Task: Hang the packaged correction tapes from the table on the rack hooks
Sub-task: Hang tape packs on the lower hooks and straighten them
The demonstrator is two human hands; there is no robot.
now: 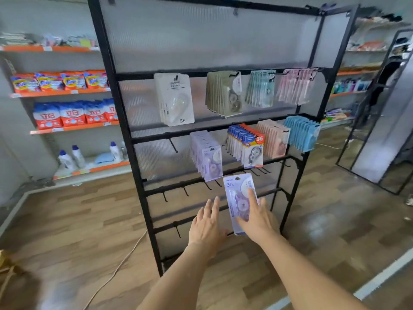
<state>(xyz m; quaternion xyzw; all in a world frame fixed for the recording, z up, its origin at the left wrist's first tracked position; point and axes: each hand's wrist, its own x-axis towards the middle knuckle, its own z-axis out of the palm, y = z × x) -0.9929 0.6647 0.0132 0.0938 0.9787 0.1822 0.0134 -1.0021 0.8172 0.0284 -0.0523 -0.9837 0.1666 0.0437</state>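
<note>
You're mid-hang w/ one lilac correction tape pack [239, 202], held upright just below the matching lilac row [206, 155]. Next, I'd judge: lift it, line its hang hole w/ that hook. Right hand [257, 218] grips pack; left hand [207, 222] beside it, fingers straight, empty.

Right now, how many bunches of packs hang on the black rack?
8: four on the top rail, four below. None look hidden.

You hold a lilac correction-tape pack [240, 202] before a black rack [125, 135]; pale purple [206, 155], pink [295, 88] and blue packs [301, 133] hang above wood-grain flooring [78, 220].
</note>
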